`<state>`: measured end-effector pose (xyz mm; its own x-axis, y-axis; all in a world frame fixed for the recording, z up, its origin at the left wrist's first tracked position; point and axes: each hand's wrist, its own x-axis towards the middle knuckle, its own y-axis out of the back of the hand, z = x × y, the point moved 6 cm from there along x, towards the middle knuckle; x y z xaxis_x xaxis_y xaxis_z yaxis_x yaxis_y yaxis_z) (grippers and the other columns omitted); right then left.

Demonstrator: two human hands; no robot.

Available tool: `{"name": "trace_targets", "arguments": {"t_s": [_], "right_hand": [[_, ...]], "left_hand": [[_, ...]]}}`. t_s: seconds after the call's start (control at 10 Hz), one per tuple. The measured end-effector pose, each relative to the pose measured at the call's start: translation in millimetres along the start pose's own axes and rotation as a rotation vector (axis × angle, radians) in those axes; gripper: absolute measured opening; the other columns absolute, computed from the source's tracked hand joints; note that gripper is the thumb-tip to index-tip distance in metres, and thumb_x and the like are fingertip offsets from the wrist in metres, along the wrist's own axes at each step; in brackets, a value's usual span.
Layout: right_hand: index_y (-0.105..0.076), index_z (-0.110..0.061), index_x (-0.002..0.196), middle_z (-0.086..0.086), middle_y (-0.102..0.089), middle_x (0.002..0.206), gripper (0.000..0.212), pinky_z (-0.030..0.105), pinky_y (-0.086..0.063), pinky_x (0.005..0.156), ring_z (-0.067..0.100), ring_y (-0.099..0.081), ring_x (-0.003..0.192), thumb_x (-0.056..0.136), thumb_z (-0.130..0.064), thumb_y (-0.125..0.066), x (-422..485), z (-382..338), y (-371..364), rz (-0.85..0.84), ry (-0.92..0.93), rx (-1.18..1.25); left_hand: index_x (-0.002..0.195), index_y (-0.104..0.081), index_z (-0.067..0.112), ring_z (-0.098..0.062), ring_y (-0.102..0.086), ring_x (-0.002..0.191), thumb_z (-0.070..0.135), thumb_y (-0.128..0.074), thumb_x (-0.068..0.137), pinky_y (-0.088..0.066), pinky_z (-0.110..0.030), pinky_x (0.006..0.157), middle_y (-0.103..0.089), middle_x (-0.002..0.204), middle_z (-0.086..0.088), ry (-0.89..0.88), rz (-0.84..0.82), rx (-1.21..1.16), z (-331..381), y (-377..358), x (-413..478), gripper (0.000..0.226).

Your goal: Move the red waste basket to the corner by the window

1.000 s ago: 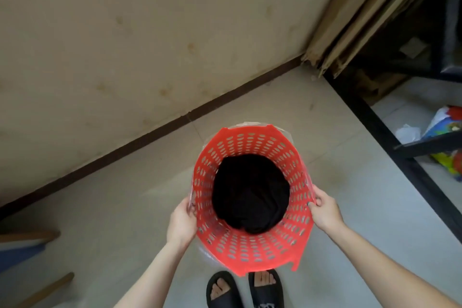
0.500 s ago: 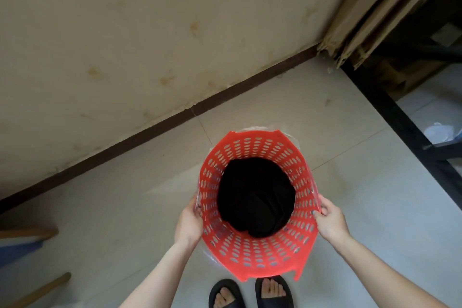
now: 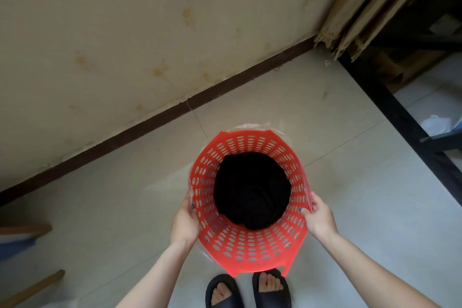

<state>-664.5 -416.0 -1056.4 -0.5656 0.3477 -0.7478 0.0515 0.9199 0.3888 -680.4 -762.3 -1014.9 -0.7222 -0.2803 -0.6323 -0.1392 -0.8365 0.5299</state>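
Observation:
The red waste basket (image 3: 246, 249) is a perforated plastic tub seen from above, with a dark, black inside at its bottom and a bit of clear plastic showing at its outer rim. I hold it upright in front of me, over the pale tiled floor. My left hand (image 3: 184, 224) grips its left wall from outside. My right hand (image 3: 318, 217) grips its right rim, fingers curled on the edge. My feet in black slippers (image 3: 247, 289) stand just below the basket.
A stained beige wall with a dark skirting board (image 3: 160, 120) runs diagonally ahead. Beige curtains (image 3: 357, 7) hang in the top right corner beside a black frame (image 3: 400, 117). Wooden furniture legs (image 3: 27, 290) show at the lower left. White litter (image 3: 436, 124) lies at the right.
The view has shifted toward the curtain corner; the wall and skirting look closer. Both hands keep the same hold on the basket.

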Motion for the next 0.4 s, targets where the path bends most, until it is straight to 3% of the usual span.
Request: {"name": "trace_targets", "arguments": {"t_s": [0.1,0.2,0.3,0.4], "right_hand": [[-0.051,-0.015,0.141,0.008,-0.071,0.119,0.064,0.042,-0.051,0.1,0.027,-0.067,0.11,0.083,0.008,-0.065,-5,-13,3,0.017,0.029,-0.032],[-0.051,-0.017,0.141,-0.004,-0.068,0.11,0.071,0.03,-0.048,0.095,0.016,-0.064,0.103,0.077,0.004,-0.073,-22,-41,10,0.047,0.087,-0.074],[-0.05,-0.012,0.14,0.001,-0.066,0.11,0.071,0.034,-0.05,0.096,0.017,-0.063,0.106,0.076,0.008,-0.074,-37,-77,15,0.045,0.142,0.003],[-0.052,-0.009,0.136,0.009,-0.065,0.123,0.064,0.047,-0.049,0.103,0.029,-0.062,0.118,0.078,0.01,-0.071,-64,-122,19,0.014,0.19,0.021]], "left_hand": [[0.15,-0.041,0.02,-0.031,-0.057,0.13,0.023,-0.046,0.101,-0.046,-0.034,0.098,-0.06,0.141,-0.009,-0.004,0.001,0.003,9,8,-5,0.049],[0.148,-0.044,0.013,-0.03,-0.05,0.137,0.021,-0.055,0.098,-0.04,-0.033,0.105,-0.055,0.146,-0.01,-0.009,0.01,0.009,26,23,-13,0.052],[0.143,-0.05,0.009,-0.027,-0.051,0.137,0.017,-0.06,0.095,-0.039,-0.035,0.11,-0.057,0.144,-0.011,-0.061,-0.013,0.038,54,41,-21,0.05],[0.134,-0.059,0.01,-0.021,-0.059,0.127,0.016,-0.064,0.092,-0.041,-0.024,0.102,-0.065,0.135,-0.007,-0.131,-0.004,0.043,91,68,-34,0.043]]}}
